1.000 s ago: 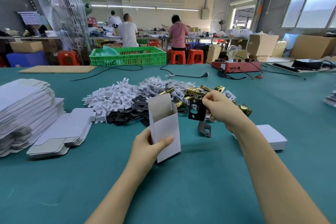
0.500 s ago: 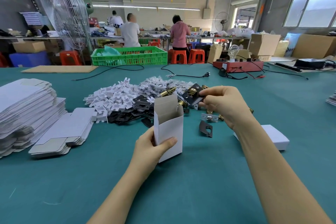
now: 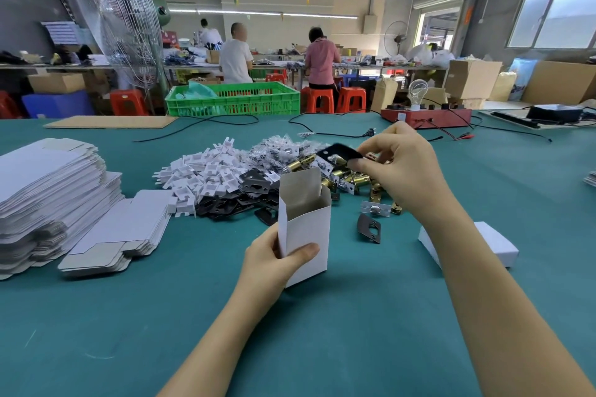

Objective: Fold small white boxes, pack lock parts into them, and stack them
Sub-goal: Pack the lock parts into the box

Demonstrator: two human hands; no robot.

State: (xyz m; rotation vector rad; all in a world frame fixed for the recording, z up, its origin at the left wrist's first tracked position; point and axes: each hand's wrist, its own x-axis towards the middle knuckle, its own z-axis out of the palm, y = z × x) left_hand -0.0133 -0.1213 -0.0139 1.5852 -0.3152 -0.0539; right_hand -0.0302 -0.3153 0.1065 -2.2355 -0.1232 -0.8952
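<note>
While your left hand (image 3: 274,255) grips the open white box (image 3: 306,229) upright on the teal table (image 3: 354,332), thumb across its front face w/ fingers wrapped behind, the top flap stands up at the back and the mouth faces up. Your right hand (image 3: 403,167) is raised above and just right of the box mouth, fingers curled, pinching a black plate (image 3: 338,152) by one end; the plate is blurred, roughly level, sticking out to the left. Other small parts may be tucked in that palm, can't tell.

Behind the box: pile of white plastic pieces (image 3: 206,171) on the left, black plates (image 3: 238,200) heaped in front of those, bagged screws (image 3: 280,148) further back, brass latch parts (image 3: 351,177) under your right hand. A silver faceplate (image 3: 374,208) lies just right of the box, and one loose dark strike plate (image 3: 369,228) lies flat near it, apart from the box.

Left side: tall stack of flat box blanks (image 3: 45,196), w/ a lower stack (image 3: 116,235) beside it. A closed white box (image 3: 496,245) sits on the table right of your right forearm, partly hidden by it.

Far edge: green crate (image 3: 235,100), cardboard sheet (image 3: 109,121), red tester w/ bulb (image 3: 425,114), black cables (image 3: 322,129). People sit at benches beyond.
</note>
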